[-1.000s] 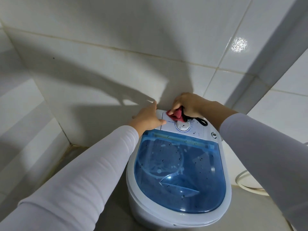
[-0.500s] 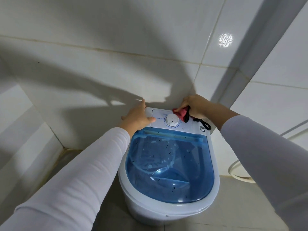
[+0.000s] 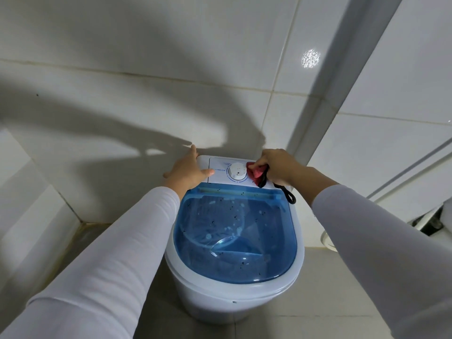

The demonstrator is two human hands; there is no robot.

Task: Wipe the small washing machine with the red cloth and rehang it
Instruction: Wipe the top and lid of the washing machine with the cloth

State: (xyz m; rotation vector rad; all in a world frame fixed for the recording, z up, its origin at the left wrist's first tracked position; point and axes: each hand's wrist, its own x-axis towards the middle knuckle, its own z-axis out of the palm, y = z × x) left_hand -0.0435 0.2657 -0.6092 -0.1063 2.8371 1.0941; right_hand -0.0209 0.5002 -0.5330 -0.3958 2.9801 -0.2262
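A small white washing machine (image 3: 215,293) with a see-through blue lid (image 3: 234,238) stands on the tiled floor against the wall. Its white control panel has a round dial (image 3: 237,171). My right hand (image 3: 277,166) grips a bunched red cloth (image 3: 255,172) with a black loop hanging from it, pressed on the panel just right of the dial. My left hand (image 3: 188,170) rests flat on the panel's left corner, fingers straight. Dark specks dot the lid.
White tiled walls (image 3: 146,69) close in behind and to the left, with a corner column (image 3: 325,106) at the right. A white hose (image 3: 326,238) and pipes (image 3: 403,179) sit to the right of the machine. Grey floor tiles (image 3: 305,321) lie in front.
My right hand has slid the red cloth from over the dial to its right side. My left hand stays on the panel's left corner. The camera view has shifted.
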